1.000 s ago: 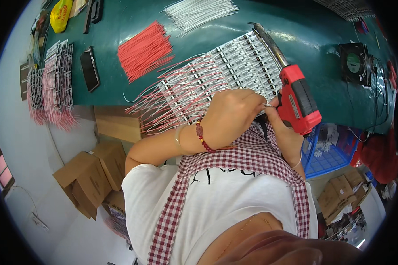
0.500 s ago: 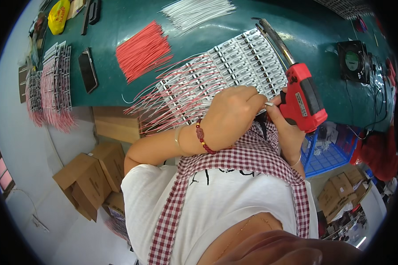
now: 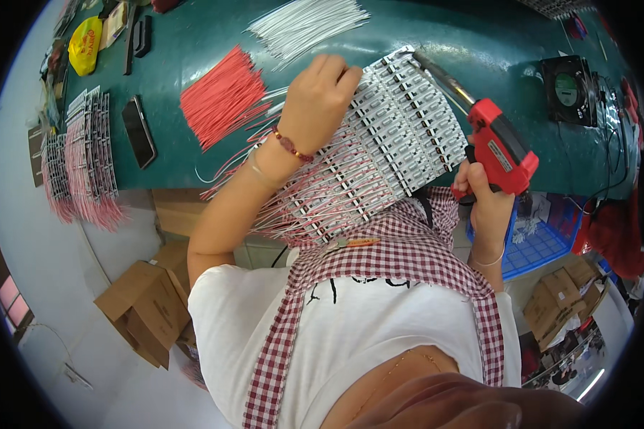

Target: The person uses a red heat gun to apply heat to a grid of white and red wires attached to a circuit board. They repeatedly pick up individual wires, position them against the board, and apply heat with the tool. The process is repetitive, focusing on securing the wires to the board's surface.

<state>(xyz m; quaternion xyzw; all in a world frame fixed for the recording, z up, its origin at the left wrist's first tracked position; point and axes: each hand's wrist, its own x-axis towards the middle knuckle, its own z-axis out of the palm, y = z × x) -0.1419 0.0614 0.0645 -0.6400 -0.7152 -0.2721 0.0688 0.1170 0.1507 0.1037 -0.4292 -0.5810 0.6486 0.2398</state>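
My right hand (image 3: 485, 209) grips the handle of a red and black soldering gun (image 3: 504, 149), whose metal barrel points away over the far right part of a panel of small circuit boards. The panel of circuit boards (image 3: 401, 136) lies slanted at the table's front edge, with rows of silvery parts. Red and white wires (image 3: 286, 207) stick out from its left rows toward me. Above the panel's far left part is my left hand (image 3: 316, 100), its fingers curled in; whatever they hold, if anything, is hidden.
A bundle of red wires (image 3: 223, 94) and a pile of white wires (image 3: 308, 27) lie on the green table (image 3: 175, 136). Farther left are a phone (image 3: 139, 132) and wired panels (image 3: 89, 154). A black fan-like device (image 3: 569, 89) stands right; a blue basket (image 3: 544, 247) sits below.
My left hand has moved away from my right hand, up and left over the panel. My right hand now wraps the soldering gun's handle, and the panel has turned a little.
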